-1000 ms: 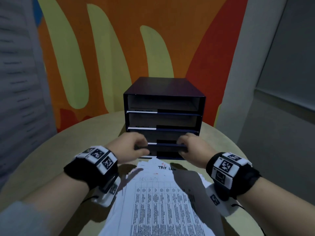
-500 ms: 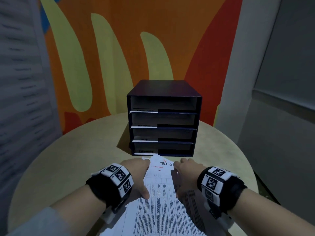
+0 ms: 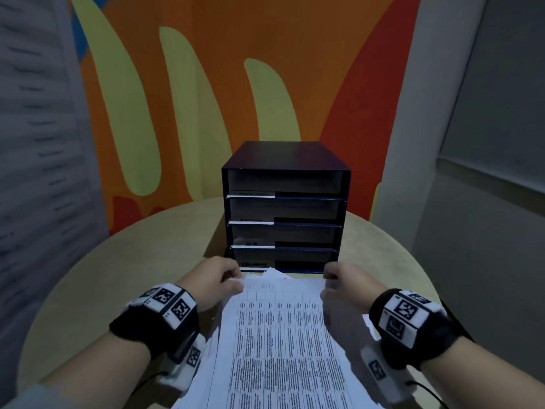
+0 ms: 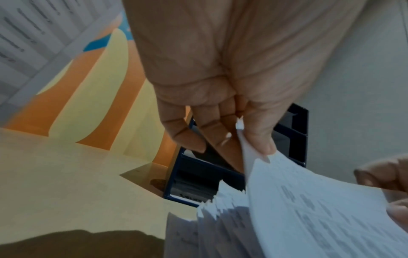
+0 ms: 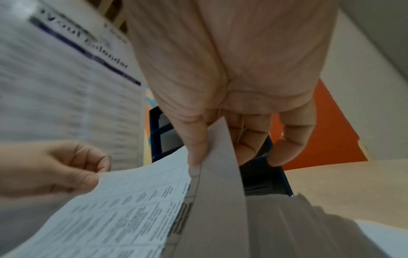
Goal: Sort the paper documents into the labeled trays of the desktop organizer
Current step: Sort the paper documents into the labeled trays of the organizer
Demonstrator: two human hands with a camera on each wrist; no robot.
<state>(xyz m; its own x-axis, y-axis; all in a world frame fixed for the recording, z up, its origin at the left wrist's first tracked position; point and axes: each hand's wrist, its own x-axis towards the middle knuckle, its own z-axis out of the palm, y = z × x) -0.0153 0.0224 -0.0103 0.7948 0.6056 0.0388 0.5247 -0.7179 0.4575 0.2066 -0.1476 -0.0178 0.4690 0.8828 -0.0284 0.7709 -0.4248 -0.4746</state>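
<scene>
A dark blue desktop organizer (image 3: 284, 208) with several stacked trays and white label strips stands at the far side of the round table. In front of it lies a pile of paper documents (image 4: 220, 218). The top sheet (image 3: 280, 335), a printed table, is lifted off the pile by its far corners. My left hand (image 3: 219, 278) pinches its far left corner between thumb and fingers (image 4: 258, 137). My right hand (image 3: 339, 283) pinches the far right corner (image 5: 212, 144), which folds up along the thumb. The pile's lower sheets show in the wrist views beneath the raised sheet.
The beige round table (image 3: 88, 290) has bare surface left and right of the organizer. An orange, yellow and red painted wall (image 3: 236, 84) rises behind. A grey panel (image 3: 35, 143) stands at the left, a grey wall (image 3: 486, 202) at the right.
Both hands came back from the organizer's lower tray to the pile, then took hold of the top sheet's far corners and raised it off the pile.
</scene>
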